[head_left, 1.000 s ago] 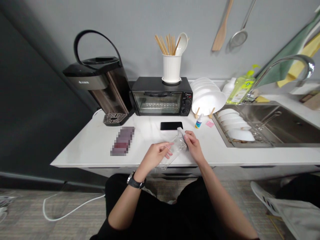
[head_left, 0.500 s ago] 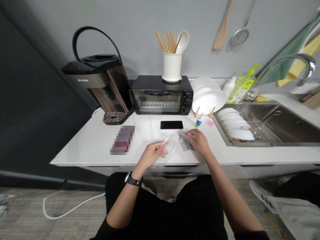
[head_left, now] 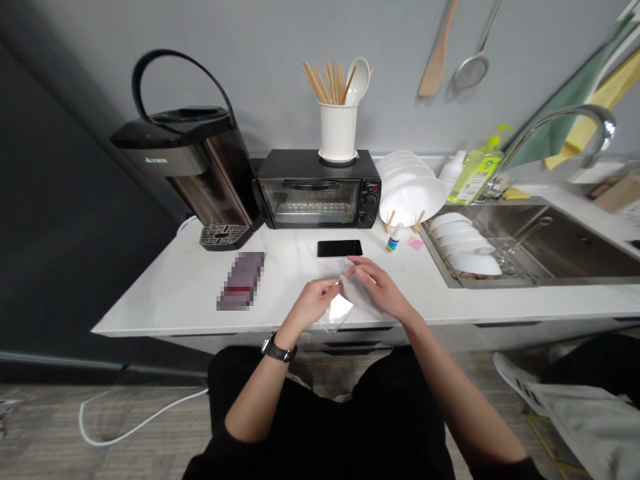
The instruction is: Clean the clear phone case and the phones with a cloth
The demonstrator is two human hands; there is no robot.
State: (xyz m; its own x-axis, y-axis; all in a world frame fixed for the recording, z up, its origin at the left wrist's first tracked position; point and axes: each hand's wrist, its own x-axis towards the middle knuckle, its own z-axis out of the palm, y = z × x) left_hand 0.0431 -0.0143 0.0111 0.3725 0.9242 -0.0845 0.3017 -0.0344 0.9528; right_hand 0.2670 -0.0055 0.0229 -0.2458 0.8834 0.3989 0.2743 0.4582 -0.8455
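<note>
My left hand point(head_left: 314, 301), with a black watch on its wrist, is closed on a clear phone case point(head_left: 337, 311) that shines brightly and hangs over the counter's front edge. A thin grey cloth point(head_left: 361, 293) is pinched in my right hand point(head_left: 383, 288), close beside the case's upper end. Whether the cloth touches the case I cannot tell. Just beyond my hands a black phone point(head_left: 339, 249) lies flat on the counter. A small white bottle point(head_left: 395, 237) with a blue and yellow label stands to its right, near a pink slip point(head_left: 415, 244).
A black toaster oven point(head_left: 317, 193) with a white utensil holder point(head_left: 339, 130) stands behind the phone. To the left are a water dispenser point(head_left: 200, 173) and a pixelated purple item point(head_left: 243, 280). Racked plates point(head_left: 413, 197) and a sink point(head_left: 570, 233) with bowls stand right.
My right hand has moved left with the grey cloth, up to the clear case. My left hand has shifted slightly right, and the case is tilted so that it glints. The view has shifted a little.
</note>
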